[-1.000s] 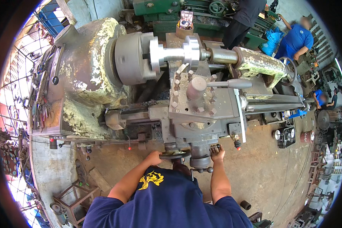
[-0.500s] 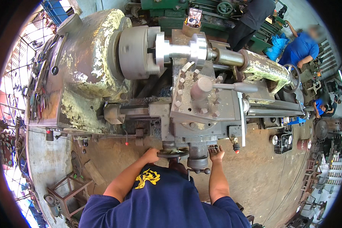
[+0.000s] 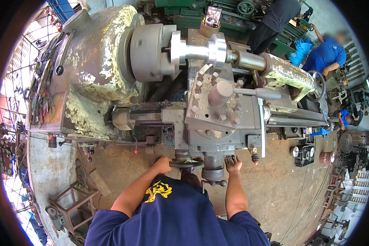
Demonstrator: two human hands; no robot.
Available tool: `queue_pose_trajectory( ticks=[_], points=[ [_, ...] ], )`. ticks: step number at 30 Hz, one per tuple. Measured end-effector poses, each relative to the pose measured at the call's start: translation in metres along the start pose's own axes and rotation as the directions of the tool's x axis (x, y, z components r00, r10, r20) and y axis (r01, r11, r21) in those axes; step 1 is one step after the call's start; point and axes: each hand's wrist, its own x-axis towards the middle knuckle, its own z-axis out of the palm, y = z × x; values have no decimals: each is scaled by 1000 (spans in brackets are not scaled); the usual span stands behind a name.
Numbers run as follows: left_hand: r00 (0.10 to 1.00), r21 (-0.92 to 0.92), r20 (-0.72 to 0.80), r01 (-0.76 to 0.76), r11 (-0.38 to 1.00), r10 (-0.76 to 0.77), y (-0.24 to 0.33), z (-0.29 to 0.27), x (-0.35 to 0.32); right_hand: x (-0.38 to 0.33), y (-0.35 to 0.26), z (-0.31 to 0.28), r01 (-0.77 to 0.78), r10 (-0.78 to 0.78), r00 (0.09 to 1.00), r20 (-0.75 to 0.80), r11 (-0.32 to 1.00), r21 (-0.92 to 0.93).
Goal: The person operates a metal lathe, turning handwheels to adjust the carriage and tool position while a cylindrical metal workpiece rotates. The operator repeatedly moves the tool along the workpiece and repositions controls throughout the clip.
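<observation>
My left hand (image 3: 163, 165) is closed on the rim of a dark handwheel (image 3: 186, 163) at the front of a large metal lathe. To the right of a round dial with a ball-handled crank (image 3: 213, 183), my right hand (image 3: 233, 165) has its fingers curled at a short lever (image 3: 230, 157) with a dark knob. Above the hands sits the tool post (image 3: 220, 92), ringed with square-headed bolts and topped by a long clamping handle. A shiny flanged shaft (image 3: 196, 51) is held between the chuck (image 3: 151, 53) and the tailstock (image 3: 287, 74); the chuck looks smeared as if turning.
Hand tools (image 3: 41, 96) lie on the headstock's left side. A phone (image 3: 212, 17) stands behind the tool post. A long pale strip (image 3: 261, 127) hangs beside the carriage. Other people work at the back right, one in blue (image 3: 326, 53). A metal frame (image 3: 76, 205) stands lower left.
The view has shifted slightly, so the lathe sits a little further right. Marks on the chuck differ, as it turns. Both hands keep their places.
</observation>
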Motion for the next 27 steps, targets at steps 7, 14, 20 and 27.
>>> queue_pose_trajectory(
  ticks=[7, 14, 20, 27],
  points=[
    [999, -25, 38, 38, 999, -37, 19, -15, -6, -3, 1, 5, -9, 9, 1000, -15, 1000, -14],
    [999, -33, 41, 34, 999, -33, 22, -15, -8, 1, 5, 1, 2, -1, 1000, -15, 1000, 12],
    [999, -31, 15, 38, 999, -37, 13, -8, -4, 6, 7, -1, 13, -11, 999, -42, 999, 44],
    [998, -10, 26, 51, 999, -51, 10, -3, -3, 7, 6, -2, 6, -6, 1000, -4, 1000, 15]
  ],
)
